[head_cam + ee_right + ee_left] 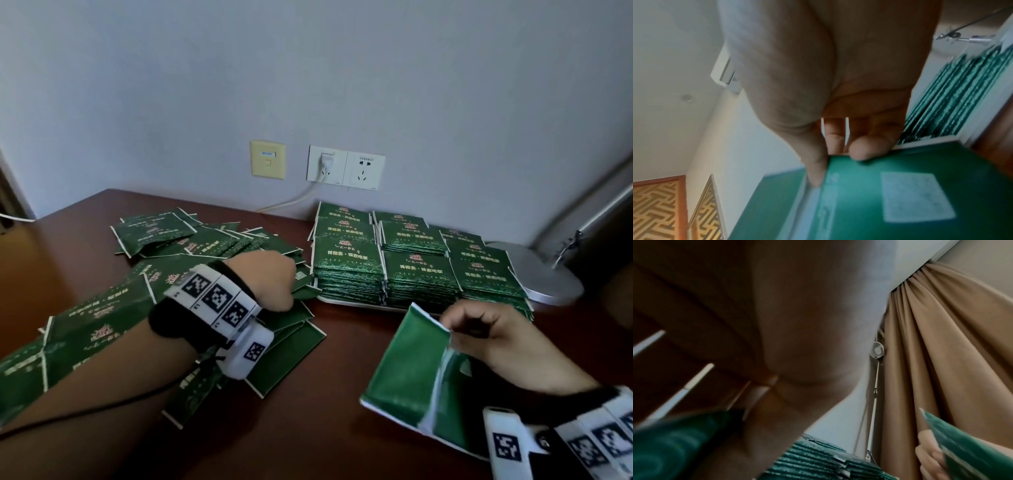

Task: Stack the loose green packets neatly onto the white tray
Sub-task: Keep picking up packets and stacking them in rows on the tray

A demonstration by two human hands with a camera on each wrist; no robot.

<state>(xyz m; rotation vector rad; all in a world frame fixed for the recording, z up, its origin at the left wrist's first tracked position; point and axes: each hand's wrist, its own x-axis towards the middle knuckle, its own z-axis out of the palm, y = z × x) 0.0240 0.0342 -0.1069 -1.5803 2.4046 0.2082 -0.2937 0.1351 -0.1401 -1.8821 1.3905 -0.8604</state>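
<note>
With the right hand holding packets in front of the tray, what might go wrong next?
The right hand pinches several packets by one edge, and they fan apart, so one may slip out. The stacks already reach the tray rim; a careless drop could push one over. The left hand may scatter the loose pile.

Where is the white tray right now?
Head view: the tray sits right of centre against the wall, under the stacked packets, between the loose pile and the lamp base.

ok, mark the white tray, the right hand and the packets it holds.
white tray (356, 303): head view, bare front rim.
right hand (496, 339): head view, back of hand.
held packets (407, 370): head view, green face.
</note>
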